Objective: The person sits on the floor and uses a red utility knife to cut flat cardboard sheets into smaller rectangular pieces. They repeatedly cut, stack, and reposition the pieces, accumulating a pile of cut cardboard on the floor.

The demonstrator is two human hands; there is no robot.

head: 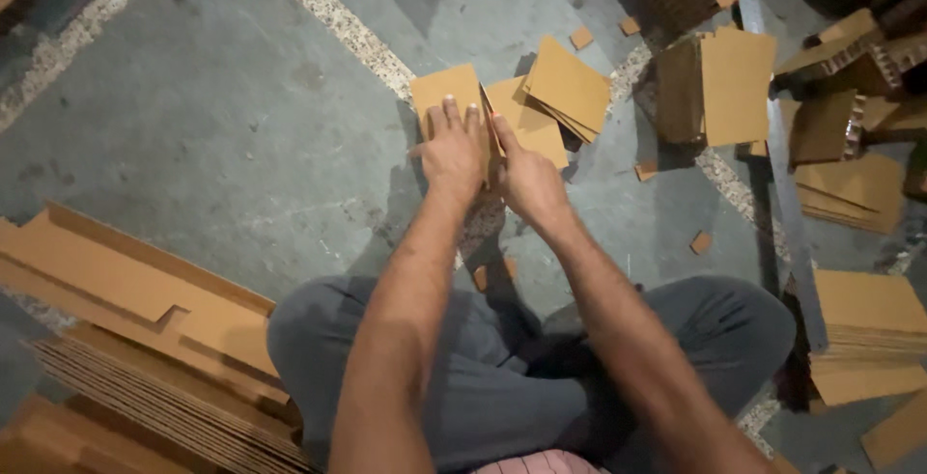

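Here's the cardboard sheet (446, 88), square and tan, held up on edge over the grey floor (193, 126) in front of the crossed legs (483, 377). The left hand (452, 153) lies flat against its near face, fingers stretched out and together, pressing rather than gripping. The right hand (526, 180) comes in from the other side, fingers extended along the sheet's right edge, thumb hidden, so how firmly it pinches is hard to tell.

My read: this looks like squaring or folding the piece, and that goes best with both palms pushing evenly and the edge kept straight, so the board does not crease off-line.

Just behind the hands, a loose pile of squares (565, 88) fans out on the floor, one lying flat beneath the held sheet. Small offcuts (701, 241) are scattered near the right knee. Further right stand bundles of cut board (734, 83), and a neat stack (864, 324) beside the right leg. On the left, long flattened strips (126, 291) lie heaped.
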